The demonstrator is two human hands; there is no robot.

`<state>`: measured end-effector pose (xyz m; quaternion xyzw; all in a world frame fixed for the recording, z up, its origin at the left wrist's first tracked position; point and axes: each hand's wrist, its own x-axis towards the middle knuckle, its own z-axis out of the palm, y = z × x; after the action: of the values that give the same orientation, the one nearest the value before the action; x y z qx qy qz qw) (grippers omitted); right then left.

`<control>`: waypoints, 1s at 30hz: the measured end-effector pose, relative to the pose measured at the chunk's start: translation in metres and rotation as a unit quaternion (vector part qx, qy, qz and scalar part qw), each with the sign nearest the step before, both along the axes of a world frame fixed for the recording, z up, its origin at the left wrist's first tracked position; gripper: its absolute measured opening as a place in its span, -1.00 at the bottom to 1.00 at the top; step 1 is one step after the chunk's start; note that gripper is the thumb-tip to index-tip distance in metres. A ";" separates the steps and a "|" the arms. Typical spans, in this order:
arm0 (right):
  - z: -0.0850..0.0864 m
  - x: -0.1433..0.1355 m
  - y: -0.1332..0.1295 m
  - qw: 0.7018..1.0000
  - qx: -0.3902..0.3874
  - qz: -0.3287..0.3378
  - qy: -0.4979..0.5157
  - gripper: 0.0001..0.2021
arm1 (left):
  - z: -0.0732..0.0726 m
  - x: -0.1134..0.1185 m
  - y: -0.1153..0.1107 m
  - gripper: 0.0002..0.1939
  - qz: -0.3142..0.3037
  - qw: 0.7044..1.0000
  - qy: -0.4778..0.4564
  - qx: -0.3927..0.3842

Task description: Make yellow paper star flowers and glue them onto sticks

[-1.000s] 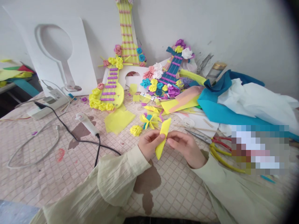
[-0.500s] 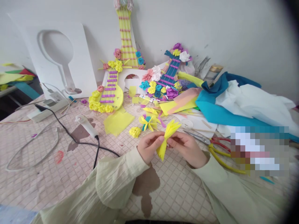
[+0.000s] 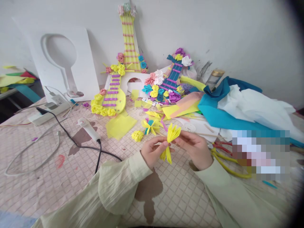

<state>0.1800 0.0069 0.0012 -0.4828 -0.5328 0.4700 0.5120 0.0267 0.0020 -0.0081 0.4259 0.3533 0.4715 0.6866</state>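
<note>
Evidently Gathered: Yellow Paper Pinched at Its Waist

We find the pleated yellow paper (image 3: 173, 133) roughly upright between the two hands, flaring above and below the left fingertips. The left hand (image 3: 154, 151) has thumb and fingers clamped on the narrow waist. The right hand (image 3: 196, 150) has its fingertips at the right edge of the upper fan; whether they pinch it, we cannot tell.

We record a change. One second ago the piece was a flat folded strip; half a second ago it was bunched at the middle; now the upper pleats stand fanned and the lower end shows separate lobes. For the work in hand, we judge that folding has given way to gathering and spreading.

As to markings, we could read none. The power strip (image 3: 49, 109), well left of the fingers, and the gold-lidded jar (image 3: 215, 77), beyond them to the right, show no legible brand or label.
</note>
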 end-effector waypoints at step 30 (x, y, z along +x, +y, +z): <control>0.012 0.008 -0.003 0.922 0.253 0.181 -0.232 -0.51 | -0.001 -0.003 0.008 -0.67 0.002 0.982 -0.092 -0.163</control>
<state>0.1880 0.0036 0.0132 -0.3283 -0.8162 0.2790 0.3849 0.0240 0.0105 -0.0096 0.2622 0.3613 0.4458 0.7759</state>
